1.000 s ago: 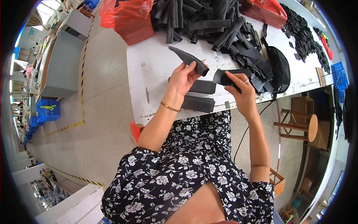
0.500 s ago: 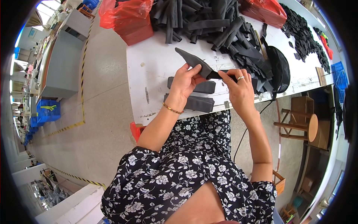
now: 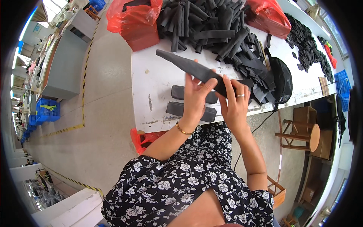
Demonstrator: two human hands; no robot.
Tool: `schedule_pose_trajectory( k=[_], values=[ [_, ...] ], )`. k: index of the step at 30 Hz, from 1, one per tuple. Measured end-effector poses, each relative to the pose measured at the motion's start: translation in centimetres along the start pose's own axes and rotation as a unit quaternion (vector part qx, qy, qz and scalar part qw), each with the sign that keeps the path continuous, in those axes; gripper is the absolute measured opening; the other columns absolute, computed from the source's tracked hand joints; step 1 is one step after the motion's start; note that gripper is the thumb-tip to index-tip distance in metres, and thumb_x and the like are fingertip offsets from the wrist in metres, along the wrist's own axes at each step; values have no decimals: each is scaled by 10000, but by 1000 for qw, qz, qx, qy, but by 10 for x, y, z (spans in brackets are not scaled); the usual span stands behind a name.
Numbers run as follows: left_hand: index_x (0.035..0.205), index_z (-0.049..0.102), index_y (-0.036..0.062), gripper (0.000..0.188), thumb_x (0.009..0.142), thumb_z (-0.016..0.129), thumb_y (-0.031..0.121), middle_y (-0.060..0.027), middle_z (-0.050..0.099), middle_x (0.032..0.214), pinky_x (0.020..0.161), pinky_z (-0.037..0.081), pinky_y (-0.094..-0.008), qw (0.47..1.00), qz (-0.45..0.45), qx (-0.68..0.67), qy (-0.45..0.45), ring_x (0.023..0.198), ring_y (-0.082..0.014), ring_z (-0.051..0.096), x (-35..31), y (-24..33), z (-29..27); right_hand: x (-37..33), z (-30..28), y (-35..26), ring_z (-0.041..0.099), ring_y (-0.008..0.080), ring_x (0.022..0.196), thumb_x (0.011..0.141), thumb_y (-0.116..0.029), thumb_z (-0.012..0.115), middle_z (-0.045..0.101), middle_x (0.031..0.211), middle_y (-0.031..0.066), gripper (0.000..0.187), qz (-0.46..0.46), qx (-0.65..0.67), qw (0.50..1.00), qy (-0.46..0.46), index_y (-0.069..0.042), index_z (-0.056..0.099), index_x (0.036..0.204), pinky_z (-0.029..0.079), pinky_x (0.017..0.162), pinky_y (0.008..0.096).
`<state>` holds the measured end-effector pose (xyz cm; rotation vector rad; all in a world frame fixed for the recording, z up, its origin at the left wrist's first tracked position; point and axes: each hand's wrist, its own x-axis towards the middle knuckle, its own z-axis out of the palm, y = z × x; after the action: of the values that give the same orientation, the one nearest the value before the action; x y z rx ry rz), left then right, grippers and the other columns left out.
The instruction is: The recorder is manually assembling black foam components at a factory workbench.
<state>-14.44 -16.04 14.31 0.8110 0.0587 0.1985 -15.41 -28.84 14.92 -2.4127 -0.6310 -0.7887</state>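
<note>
Both hands hold a long black fabric strip (image 3: pixel 189 68) above the white table, its narrow end pointing to the far left. My left hand (image 3: pixel 197 96) grips it near the middle, thumb on top and fingers behind. Around the strip's right end close the fingers of my right hand (image 3: pixel 235 99), which wears a ring. Below them on the table lie two neat stacks of flat black strips, the farther stack (image 3: pixel 177 92) and the nearer stack (image 3: pixel 176 109), both partly hidden by my left hand and wrist.
A heap of folded black strips (image 3: pixel 206 36) covers the far side of the white table (image 3: pixel 141 87). Red plastic bags (image 3: pixel 138 34) stand at its far left and far right. A black mesh bag (image 3: pixel 283 81) lies at right, by small black pieces (image 3: pixel 308 43). A wooden stool (image 3: pixel 314 138) stands on the right.
The strip, bent and bunched between my hands before, now stretches out straighter and flatter. My left hand has shifted right and nearer me; my right hand has come closer to it.
</note>
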Motion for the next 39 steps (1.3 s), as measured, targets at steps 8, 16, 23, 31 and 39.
schedule_pose_trajectory(
  k=[8,16,23,31,39],
  values=[
    [1099,596,3,243,986,544,212,-138,686,977,1028,432,-413,977,-57,-50,-200,1178,-287,575,11,-17,-13,-25,9,7,530,368,987,650,14,738,528,1163,179,498,20,91,995,-28,-20,511,1092,444,818,480],
    [1114,572,37,247,1004,500,245,-124,678,1064,1044,436,-425,990,-84,-91,-74,1272,-280,499,13,-7,-18,-20,1,14,555,386,946,721,20,721,537,1095,180,353,4,108,990,-88,-33,518,1005,488,753,463],
    [1210,545,45,319,988,533,275,-147,640,1188,1052,415,-401,976,-162,-123,-82,1266,-265,504,4,-26,-21,-11,5,7,576,360,936,749,20,705,538,1072,171,365,-2,102,986,-133,-28,509,1053,506,735,424],
    [1165,524,-37,315,1004,507,234,-188,671,1033,1022,463,-416,979,-87,-177,-45,1067,-307,632,17,-6,-10,1,-6,25,590,311,816,750,57,697,574,979,125,245,-105,119,982,-99,-4,549,935,504,670,403],
    [1181,536,18,327,991,522,284,-131,687,1033,1059,423,-423,983,-79,-157,-60,1226,-315,540,-2,-13,-4,2,4,21,593,308,739,770,68,683,591,938,123,185,-109,163,977,-82,5,568,901,482,605,385]
  ],
)
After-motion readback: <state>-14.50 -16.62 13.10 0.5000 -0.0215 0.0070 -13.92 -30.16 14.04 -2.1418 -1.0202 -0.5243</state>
